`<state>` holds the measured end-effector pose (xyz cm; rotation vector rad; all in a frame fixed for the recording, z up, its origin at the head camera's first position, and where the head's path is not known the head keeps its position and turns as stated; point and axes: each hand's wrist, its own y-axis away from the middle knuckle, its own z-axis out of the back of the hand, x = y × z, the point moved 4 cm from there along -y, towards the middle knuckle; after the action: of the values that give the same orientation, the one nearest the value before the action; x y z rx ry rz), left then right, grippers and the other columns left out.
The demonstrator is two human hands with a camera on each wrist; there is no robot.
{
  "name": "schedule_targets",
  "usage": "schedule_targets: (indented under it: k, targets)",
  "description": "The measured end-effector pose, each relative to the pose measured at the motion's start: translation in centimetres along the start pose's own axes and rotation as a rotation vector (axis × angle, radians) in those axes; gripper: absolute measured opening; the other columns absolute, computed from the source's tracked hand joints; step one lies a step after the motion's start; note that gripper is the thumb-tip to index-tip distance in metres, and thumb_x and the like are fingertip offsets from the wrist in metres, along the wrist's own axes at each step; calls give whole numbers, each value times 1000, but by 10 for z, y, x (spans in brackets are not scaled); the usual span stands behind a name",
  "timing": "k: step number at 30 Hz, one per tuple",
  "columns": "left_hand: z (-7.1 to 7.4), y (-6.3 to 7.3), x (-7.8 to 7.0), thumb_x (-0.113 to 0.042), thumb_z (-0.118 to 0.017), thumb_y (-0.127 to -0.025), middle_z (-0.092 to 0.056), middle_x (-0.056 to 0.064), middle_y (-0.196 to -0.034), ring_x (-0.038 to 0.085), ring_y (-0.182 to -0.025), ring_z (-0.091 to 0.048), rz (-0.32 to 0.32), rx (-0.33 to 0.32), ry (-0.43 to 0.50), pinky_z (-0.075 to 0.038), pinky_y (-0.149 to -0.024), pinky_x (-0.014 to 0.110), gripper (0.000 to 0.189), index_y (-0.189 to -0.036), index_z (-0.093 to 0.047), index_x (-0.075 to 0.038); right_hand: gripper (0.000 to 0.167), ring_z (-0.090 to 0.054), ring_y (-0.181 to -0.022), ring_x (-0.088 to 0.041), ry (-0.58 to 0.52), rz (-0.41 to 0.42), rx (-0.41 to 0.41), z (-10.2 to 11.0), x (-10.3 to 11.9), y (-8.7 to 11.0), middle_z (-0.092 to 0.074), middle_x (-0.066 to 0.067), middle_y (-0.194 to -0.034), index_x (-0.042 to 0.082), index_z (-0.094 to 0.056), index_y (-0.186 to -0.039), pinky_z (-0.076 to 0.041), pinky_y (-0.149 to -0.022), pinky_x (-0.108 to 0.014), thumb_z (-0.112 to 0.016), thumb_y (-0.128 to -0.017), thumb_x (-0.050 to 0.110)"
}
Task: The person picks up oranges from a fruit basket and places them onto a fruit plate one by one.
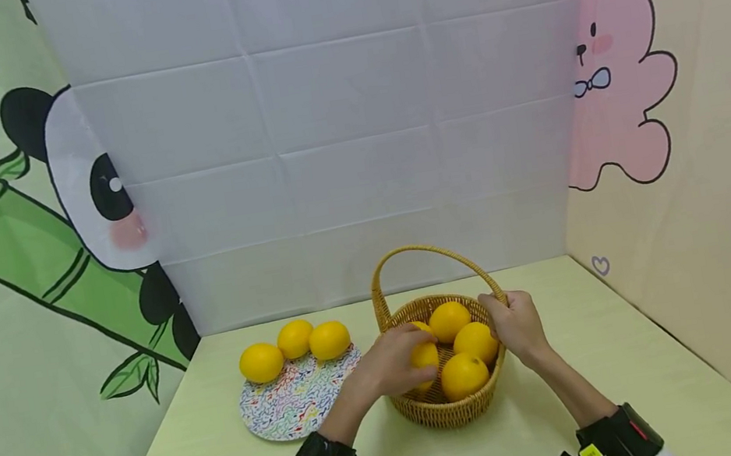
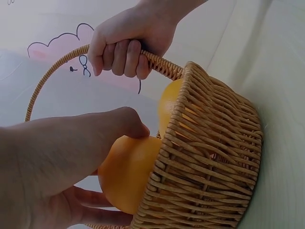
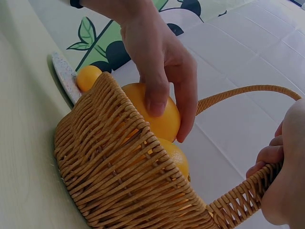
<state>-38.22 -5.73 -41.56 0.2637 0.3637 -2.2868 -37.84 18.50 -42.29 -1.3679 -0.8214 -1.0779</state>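
A woven wicker basket (image 1: 445, 415) stands on the table with several oranges in it, among them one orange (image 1: 464, 375) at the front. My left hand (image 1: 391, 363) reaches over the basket's left side and holds an orange (image 2: 128, 174) between thumb and fingers. That orange bulges above the rim in both wrist views. Around the right end of the arched handle (image 1: 427, 248) my right hand (image 1: 516, 325) is curled, its fingers (image 2: 125, 57) wrapped over the wicker. In the right wrist view another orange (image 3: 174, 157) shows just above the rim.
Left of the basket lies a round plate (image 1: 293, 408) with a colourful squiggle pattern. Three yellow fruits, one of them the leftmost fruit (image 1: 261, 362), sit along its back edge. A white cloth wall (image 1: 359, 182) rises behind the table (image 1: 641, 360).
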Motion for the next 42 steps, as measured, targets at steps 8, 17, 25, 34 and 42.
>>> schedule_targets:
  k: [8,17,25,34,42]
  targets:
    - [11,5,-3,-31,-75,-102,-70,9,-155,24,-122,-69,-18,-76,31,-54,-81,28,50,-150,-73,-16,53,-32,-42,-7,-5,-7,-3,0,-1,0,-39,9,-48,14,-46,-62,-26,-41,-20,-59,-113,18]
    - [20,11,-5,-31,-76,-104,-70,7,-153,24,-125,-70,-53,-170,61,-61,-97,38,47,-149,-72,-19,53,-31,-43,-6,0,-8,4,0,0,-1,-38,9,-49,14,-45,-62,-26,-42,-20,-57,-114,17]
    - [29,19,-6,-30,-77,-103,-69,7,-153,28,-130,-71,-57,-233,115,-62,-107,48,47,-149,-72,-21,54,-31,-43,-6,2,-9,8,0,2,0,-38,10,-49,14,-45,-62,-25,-42,-19,-56,-114,17]
    - [38,27,-7,-28,-80,-102,-69,4,-153,27,-132,-72,-58,-298,175,-63,-107,46,47,-148,-73,-21,53,-31,-42,-5,7,-7,4,0,0,-1,-38,10,-49,14,-45,-63,-25,-42,-19,-56,-115,17]
    - [42,35,-5,-25,-81,-101,-69,4,-154,26,-135,-71,-85,-348,206,-64,-110,46,47,-147,-74,-21,53,-30,-42,-5,4,2,11,0,0,-1,-38,10,-49,14,-45,-63,-25,-42,-19,-56,-115,17]
